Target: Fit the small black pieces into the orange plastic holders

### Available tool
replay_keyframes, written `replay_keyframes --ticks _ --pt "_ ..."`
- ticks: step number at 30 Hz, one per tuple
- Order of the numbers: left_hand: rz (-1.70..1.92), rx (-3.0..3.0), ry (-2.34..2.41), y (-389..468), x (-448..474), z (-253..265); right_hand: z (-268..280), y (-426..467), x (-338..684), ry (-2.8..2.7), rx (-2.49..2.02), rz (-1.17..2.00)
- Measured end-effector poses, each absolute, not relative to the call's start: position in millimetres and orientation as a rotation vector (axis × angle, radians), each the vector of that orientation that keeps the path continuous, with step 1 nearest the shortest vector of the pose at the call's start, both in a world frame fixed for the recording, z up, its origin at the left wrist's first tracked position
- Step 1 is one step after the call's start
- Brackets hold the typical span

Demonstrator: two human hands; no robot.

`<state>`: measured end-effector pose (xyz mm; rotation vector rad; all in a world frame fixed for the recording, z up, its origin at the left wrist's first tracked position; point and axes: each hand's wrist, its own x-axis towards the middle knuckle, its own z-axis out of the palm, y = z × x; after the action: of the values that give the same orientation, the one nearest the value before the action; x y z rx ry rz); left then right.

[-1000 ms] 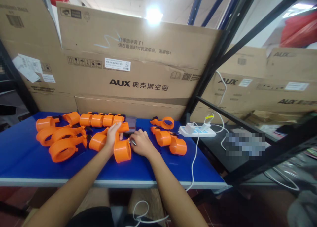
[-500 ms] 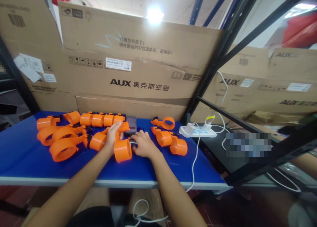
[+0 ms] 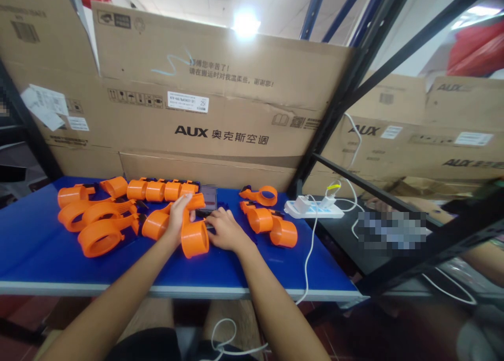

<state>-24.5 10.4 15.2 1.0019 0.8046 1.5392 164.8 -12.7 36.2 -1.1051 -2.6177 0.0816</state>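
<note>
My left hand is wrapped round an orange tape dispenser, whose wide ring faces toward me above the blue table. Close at its right side is my right hand, fingers bent and pinched on a small grey metal piece that is mostly covered. Another orange dispenser lies just left of my left hand. Behind my hands sits a dark flat device with a screen-like face.
More orange dispensers lie at the left, in a back row and at the right. A white power strip with a cable stands near a black rack post. Large cardboard walls the back. Another person's arm shows at right.
My right hand has shifted slightly left toward the dispenser, and less of the grey metal piece shows. My left hand and its dispenser have hardly moved.
</note>
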Motion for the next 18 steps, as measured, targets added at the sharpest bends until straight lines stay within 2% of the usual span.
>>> replay_keyframes --ticks 9,18 --pt "1.594 0.988 0.809 2 -18 22 28 -11 152 -2.642 -1.033 -0.072" --pt "1.592 0.954 0.835 -3 -11 27 27 -10 149 -2.561 -1.059 -0.063"
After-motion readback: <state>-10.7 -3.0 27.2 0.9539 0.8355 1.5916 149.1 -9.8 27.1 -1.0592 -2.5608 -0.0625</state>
